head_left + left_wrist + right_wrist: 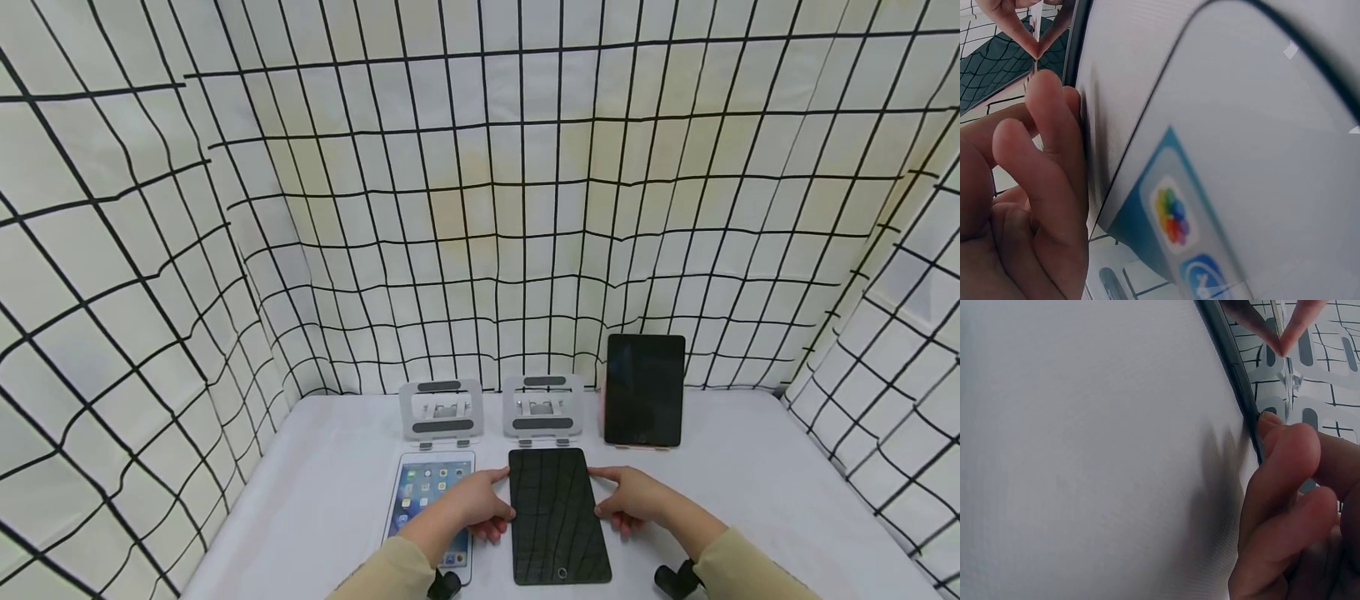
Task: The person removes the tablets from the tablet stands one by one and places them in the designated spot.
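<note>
A black-faced tablet (558,521) with a round home button at its near end is held by its long sides between my two hands in the head view. My left hand (480,504) grips its left edge, thumb and fingers at the side, partly over the white tablet (408,492) with its lit screen of app icons. On the opposite edge, my right hand (633,500) grips in the same way. The right wrist view has the tablet's dark thin edge (1235,375) against the curled fingers (1285,456). Whether its underside touches the table cannot be told.
Two grey folding stands (442,427) (542,425) with dark pads are side by side behind the tablets. Another dark-screened tablet (645,390) leans upright at the back right. A white table (750,500) lies below; white walls with black grid lines (525,208) surround it.
</note>
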Available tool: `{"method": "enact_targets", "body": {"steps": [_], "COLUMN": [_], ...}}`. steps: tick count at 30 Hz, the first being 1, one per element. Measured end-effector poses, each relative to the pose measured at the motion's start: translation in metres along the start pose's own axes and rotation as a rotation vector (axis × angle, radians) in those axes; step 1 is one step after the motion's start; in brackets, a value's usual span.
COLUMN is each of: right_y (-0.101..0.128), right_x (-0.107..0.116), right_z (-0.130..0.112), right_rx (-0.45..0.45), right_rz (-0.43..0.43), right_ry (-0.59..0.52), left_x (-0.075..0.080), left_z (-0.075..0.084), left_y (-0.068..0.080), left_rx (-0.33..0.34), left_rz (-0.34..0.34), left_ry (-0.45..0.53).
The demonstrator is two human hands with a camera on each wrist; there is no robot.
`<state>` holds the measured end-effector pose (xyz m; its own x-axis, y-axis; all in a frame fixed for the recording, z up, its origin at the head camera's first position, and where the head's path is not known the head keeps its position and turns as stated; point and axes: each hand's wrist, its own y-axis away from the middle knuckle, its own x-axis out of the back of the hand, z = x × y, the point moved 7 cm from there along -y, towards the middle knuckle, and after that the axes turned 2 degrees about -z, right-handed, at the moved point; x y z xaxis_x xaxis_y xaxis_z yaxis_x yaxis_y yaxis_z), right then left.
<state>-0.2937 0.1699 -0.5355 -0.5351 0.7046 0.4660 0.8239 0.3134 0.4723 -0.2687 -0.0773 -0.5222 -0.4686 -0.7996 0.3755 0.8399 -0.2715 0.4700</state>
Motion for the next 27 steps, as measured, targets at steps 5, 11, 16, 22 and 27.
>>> {"method": "enact_targets", "body": {"steps": [5, 11, 16, 22, 27], "right_y": [0.002, 0.004, 0.006, 0.008, 0.008], "right_x": [0.002, 0.008, 0.012, 0.017, 0.022], "right_z": [0.001, 0.002, 0.004, 0.003, 0.004], "right_rx": [0.003, 0.018, 0.020, 0.034, 0.032], "right_rz": [0.034, 0.104, 0.144, 0.165, 0.190], "right_ry": [0.020, 0.046, 0.067, 0.101, 0.106], "left_x": [0.001, 0.005, 0.010, 0.015, 0.018], "left_z": [-0.001, -0.001, 0.000, 0.005, 0.010], "left_y": [-0.002, -0.002, -0.004, -0.005, -0.004], "left_rx": [-0.006, -0.024, -0.061, -0.112, -0.145], "left_rz": [0.024, 0.058, 0.083, 0.114, 0.154], "left_ry": [0.015, 0.010, 0.023, 0.034, 0.039]}}
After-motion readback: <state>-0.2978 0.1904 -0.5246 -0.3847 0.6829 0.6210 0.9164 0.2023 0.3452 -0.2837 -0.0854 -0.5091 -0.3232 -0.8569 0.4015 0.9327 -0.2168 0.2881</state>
